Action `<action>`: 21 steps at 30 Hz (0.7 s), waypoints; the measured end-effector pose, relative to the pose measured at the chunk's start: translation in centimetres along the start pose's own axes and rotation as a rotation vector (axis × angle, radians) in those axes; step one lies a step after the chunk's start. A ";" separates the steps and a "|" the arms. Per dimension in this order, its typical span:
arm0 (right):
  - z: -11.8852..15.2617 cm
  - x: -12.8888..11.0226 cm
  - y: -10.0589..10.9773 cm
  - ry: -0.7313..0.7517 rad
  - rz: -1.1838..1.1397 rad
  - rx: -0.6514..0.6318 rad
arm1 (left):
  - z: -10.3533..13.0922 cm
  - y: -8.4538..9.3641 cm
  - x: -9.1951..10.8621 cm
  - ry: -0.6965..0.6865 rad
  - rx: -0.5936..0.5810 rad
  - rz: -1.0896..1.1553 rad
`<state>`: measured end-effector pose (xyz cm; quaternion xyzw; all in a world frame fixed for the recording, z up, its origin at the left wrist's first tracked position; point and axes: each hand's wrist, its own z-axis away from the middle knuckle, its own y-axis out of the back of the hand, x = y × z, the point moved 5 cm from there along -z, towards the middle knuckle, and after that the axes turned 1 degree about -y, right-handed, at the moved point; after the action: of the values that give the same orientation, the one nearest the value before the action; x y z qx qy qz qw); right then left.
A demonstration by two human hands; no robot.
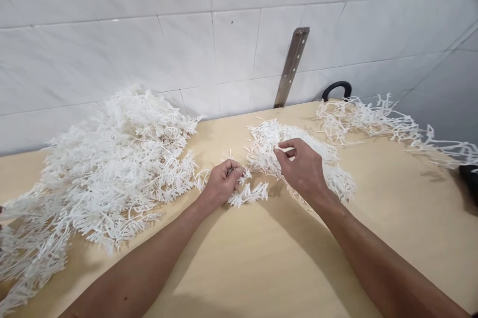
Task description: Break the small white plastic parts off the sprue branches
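Sprigs (254, 194), white and branching, lie in a small bunch near the middle of the table (291, 268), with the left hand (223, 182) clamped on its left end. The right hand (304, 166) hovers over a middle pile (271, 141), just right of the bunch; its thumb and index finger are together at the tips, and whether they pinch anything thin cannot be told. A large heap (127, 163) of similar white pieces spreads over the left side. Loose strands (377, 121) lie far right, beside a black curved handle (337, 89). A metal strip (292, 69) stands tilted by the tiled wall (149, 54).
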<state>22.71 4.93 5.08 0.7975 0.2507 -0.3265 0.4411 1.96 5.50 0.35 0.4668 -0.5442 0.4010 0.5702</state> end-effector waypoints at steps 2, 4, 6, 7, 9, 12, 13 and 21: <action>0.7 -0.7 -1.1 0.021 -0.094 -0.174 | -0.2 0.0 -0.2 0.003 0.003 0.051; 1.9 -1.3 -2.7 0.013 -0.180 -0.389 | -0.3 0.0 -0.3 0.003 0.005 0.091; 3.0 -1.8 -4.0 0.001 -0.223 -0.528 | -0.3 0.0 -0.2 0.005 0.011 0.104; 3.4 -1.9 -4.4 -0.003 -0.235 -0.561 | -0.3 -0.1 -0.1 0.007 0.014 0.103; 3.7 -2.0 -4.9 -0.007 -0.249 -0.569 | -0.3 -0.1 0.1 0.012 0.012 0.100; 3.5 -2.0 -5.1 -0.023 -0.243 -0.524 | -0.3 -0.1 0.3 0.023 0.018 0.091; 3.4 -1.9 -5.1 -0.032 -0.241 -0.525 | -0.3 0.0 0.3 0.023 0.022 0.083; 3.8 -1.8 -5.4 -0.085 -0.286 -0.701 | -0.4 -0.1 -0.2 -0.013 -0.013 0.009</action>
<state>16.70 4.10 1.98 0.5412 0.4374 -0.3118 0.6470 2.18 5.89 0.19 0.4631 -0.5526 0.3970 0.5680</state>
